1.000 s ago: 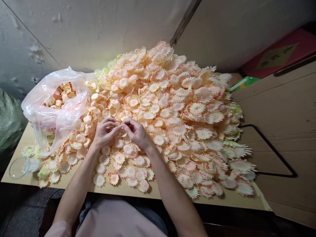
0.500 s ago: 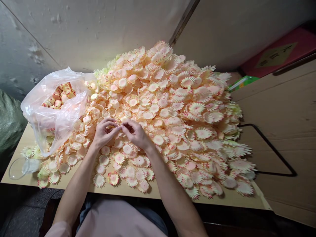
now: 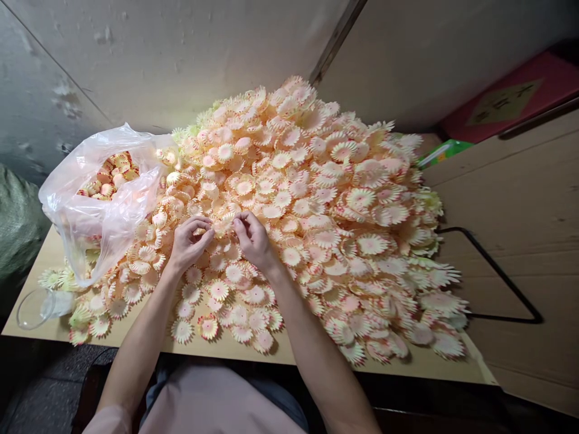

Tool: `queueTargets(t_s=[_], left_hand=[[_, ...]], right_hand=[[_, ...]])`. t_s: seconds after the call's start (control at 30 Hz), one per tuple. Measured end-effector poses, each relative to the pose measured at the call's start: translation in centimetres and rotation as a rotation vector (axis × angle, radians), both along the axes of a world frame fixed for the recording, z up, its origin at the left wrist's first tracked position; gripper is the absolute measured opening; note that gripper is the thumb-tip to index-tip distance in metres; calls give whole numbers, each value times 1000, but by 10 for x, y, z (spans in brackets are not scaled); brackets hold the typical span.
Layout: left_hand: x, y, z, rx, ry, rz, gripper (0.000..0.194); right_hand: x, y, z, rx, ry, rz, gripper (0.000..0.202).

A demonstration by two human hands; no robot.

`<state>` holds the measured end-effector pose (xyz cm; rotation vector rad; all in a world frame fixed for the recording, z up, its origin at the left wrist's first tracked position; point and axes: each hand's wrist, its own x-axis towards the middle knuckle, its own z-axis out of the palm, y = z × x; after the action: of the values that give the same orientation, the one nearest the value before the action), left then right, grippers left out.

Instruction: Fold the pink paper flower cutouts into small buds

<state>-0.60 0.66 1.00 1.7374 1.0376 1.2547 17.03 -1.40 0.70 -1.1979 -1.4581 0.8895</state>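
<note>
A large heap of pale pink and cream artificial flower petal discs, with fringed, red-tipped edges, covers most of the table. My left hand is over the heap's near left part, thumb and fingers drawn together in a pinch. A short gap to its right, my right hand is closed too, its thumb against the bent forefinger. Whatever lies in either pinch is too small to make out. Pale petal discs show between and beneath both hands. One disc with redder edges lies near the table's front edge.
An open translucent plastic bag holding curled flower pieces stands at the left. Near the front left corner lies a clear cup. Cardboard with a black metal bar borders the right side. A wall rises behind.
My hands were touching at the fingertips and are now apart. The right hand has moved to the right; the left has shifted slightly left. The heap and bag look the same.
</note>
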Motion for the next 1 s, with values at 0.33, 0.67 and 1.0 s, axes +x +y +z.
queueTargets(t_s=[0.33,0.67,1.0], left_hand=[[-1,-1,-4,-24,-45,53,15],[1,0,-4,49,-8,-17,18],[4,-2,0,32,-1,-48,19]], right_hand=[[0,-2,3,-41,12,71,33],[-3,-5,9,95,-148,68,24],[-2,2,-4,228,-257,-216,18]])
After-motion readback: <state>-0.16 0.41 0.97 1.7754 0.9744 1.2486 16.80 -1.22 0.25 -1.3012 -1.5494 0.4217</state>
